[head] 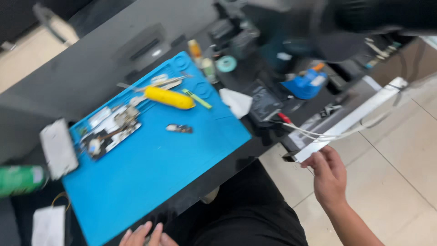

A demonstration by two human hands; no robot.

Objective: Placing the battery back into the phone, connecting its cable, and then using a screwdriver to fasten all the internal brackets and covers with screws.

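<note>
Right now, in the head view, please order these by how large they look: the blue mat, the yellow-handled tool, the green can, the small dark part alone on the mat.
1. blue mat, clearly largest.
2. yellow-handled tool and green can: look alike; the can is cut off by the frame edge, so unranked.
3. small dark part, smallest.

Around my plain blue work mat: the black desk beneath it, a yellow-handled tool and green strip on it, a green can beside it, a white drawer front beyond it.
</note>
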